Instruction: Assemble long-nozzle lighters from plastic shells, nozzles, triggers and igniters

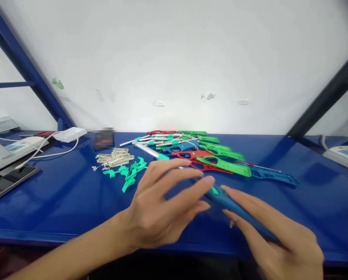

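A blue lighter-like tool (238, 208) with a silver tube and teal collar is held over the front of the table. My right hand (279, 233) grips its blue handle between thumb and fingers. My left hand (168, 202) is at the middle of the tool, its curved fingers over the part near the teal button; whether they press on it is blurred. The silver tube (146, 149) points to the upper left beyond my left hand. Behind lie green handle shells (226, 166), red shells (191, 155) and a blue shell (274, 175).
Teal clips (129, 173) and a pile of pale slim parts (115, 156) lie left of centre on the blue table (60, 202). Silver tubes lie behind. A phone (9, 182), white power strip (25, 146) and cables are at the left; a white device (345, 155) is right.
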The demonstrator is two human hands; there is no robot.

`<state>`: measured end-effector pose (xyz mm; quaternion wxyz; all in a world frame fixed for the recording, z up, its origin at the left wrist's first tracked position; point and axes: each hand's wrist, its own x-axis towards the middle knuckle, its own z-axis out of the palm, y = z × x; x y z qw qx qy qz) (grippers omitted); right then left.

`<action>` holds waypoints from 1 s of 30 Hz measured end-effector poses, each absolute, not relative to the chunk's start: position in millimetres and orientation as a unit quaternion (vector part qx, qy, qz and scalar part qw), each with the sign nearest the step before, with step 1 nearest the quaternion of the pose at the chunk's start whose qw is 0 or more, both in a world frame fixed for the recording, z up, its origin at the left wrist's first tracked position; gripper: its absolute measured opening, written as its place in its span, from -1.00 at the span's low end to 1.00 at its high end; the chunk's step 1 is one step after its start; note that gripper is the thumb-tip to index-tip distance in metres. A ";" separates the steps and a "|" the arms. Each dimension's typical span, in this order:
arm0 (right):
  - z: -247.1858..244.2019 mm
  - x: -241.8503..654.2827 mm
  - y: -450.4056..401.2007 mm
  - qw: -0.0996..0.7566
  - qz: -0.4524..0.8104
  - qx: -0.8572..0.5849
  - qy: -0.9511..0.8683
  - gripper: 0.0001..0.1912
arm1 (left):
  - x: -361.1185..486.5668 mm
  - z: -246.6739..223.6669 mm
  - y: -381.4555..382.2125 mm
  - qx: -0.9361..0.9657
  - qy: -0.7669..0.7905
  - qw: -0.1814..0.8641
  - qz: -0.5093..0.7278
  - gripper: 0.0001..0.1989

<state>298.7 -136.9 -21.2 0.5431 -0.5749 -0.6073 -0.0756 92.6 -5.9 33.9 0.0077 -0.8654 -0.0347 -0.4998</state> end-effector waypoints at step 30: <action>49.1 218.9 -84.7 0.564 -0.152 -0.540 -0.606 -0.47 | 63.8 58.1 13.3 -0.583 -0.078 -0.637 -0.499 -0.70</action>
